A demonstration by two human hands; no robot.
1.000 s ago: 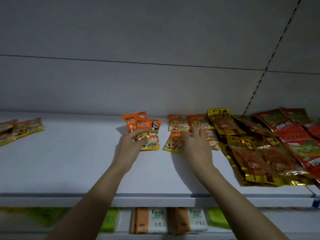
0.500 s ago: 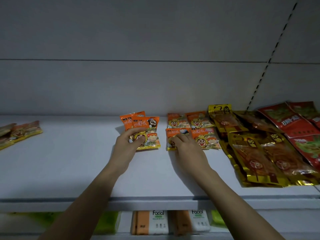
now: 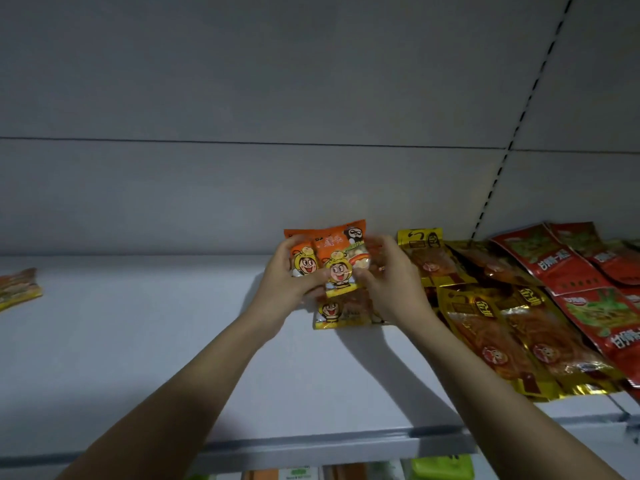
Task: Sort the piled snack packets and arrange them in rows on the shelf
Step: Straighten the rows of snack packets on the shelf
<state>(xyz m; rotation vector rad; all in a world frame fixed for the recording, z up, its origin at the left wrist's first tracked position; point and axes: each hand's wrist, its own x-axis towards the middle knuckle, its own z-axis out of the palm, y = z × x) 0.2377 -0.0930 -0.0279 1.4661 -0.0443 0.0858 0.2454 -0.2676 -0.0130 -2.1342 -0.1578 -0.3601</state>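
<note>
Head view: orange snack packets point(image 3: 337, 261) pinched between left hand point(image 3: 285, 284) and right hand point(image 3: 393, 282) fingers, seemingly several.

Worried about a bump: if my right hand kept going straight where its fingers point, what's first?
Probably the orange cartoon snack packets that the right hand already grips; beyond them the left hand. Depth is unclear.
</note>
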